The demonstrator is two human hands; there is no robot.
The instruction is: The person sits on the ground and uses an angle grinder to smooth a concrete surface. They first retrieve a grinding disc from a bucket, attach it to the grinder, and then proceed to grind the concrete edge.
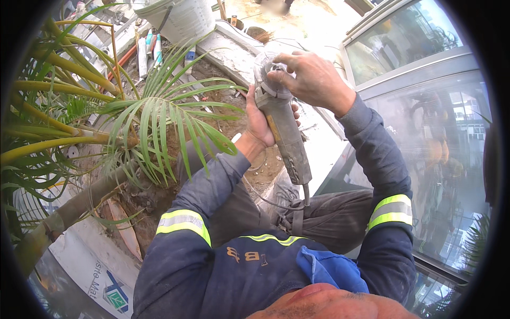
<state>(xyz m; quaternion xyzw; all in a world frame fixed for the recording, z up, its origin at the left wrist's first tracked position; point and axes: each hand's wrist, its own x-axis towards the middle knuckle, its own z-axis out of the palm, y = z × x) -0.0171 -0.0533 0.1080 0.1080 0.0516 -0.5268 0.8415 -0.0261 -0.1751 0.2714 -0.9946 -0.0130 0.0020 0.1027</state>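
A dusty grey angle grinder [287,135] is held in front of me, its head pointing away and its cord end toward my lap. My left hand [260,125] wraps round the body just below the head from the left side, and its fingertips show on the far right side. My right hand [313,80] is closed at the head, thumb and forefinger gripping the middle of the round disc and guard area [265,64]. The small part between those fingertips is mostly hidden. A dark power cord [306,196] runs from the grinder's lower end past my knees.
Palm fronds [170,111] reach in from the left, close to my left forearm. A white bucket [186,21] and several tubes [143,56] stand beyond. Glass panels in metal frames [425,133] rise on the right. A pale ledge [329,154] runs beside them.
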